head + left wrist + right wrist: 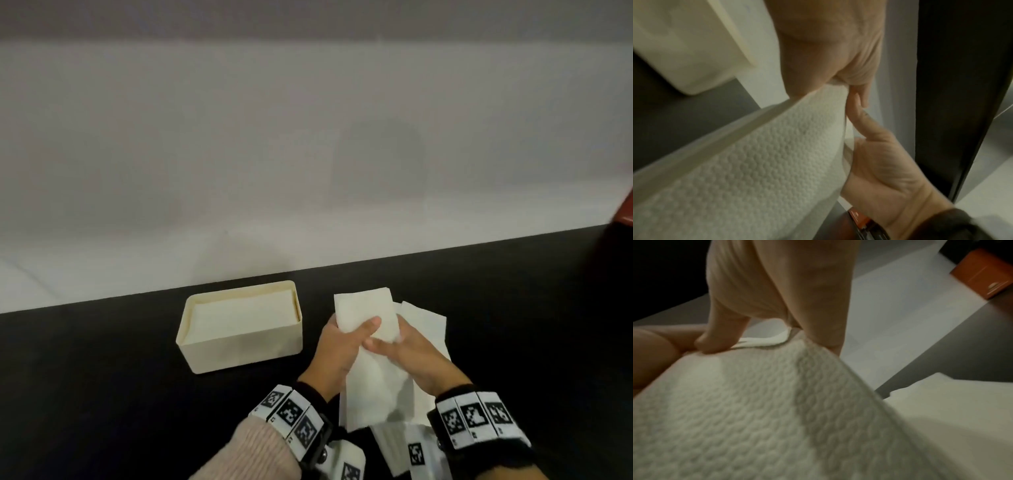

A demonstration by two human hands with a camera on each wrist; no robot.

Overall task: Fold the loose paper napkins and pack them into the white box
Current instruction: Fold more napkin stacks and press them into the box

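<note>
A white embossed paper napkin (371, 346) is held above the black table between both hands. My left hand (342, 342) grips its left edge with the thumb across the front. My right hand (400, 346) pinches its right side. The napkin (756, 162) bends over in the left wrist view, and its textured sheet (756, 410) fills the right wrist view under my fingers (721, 337). The white box (239, 349) stands to the left, filled with folded napkins near to its rim. More loose napkins (424, 318) lie under and behind my hands.
The black table (102, 377) ends at a pale floor beyond its far edge. A dark red object (625, 212) sits at the far right edge. An orange box (982, 272) shows in the right wrist view.
</note>
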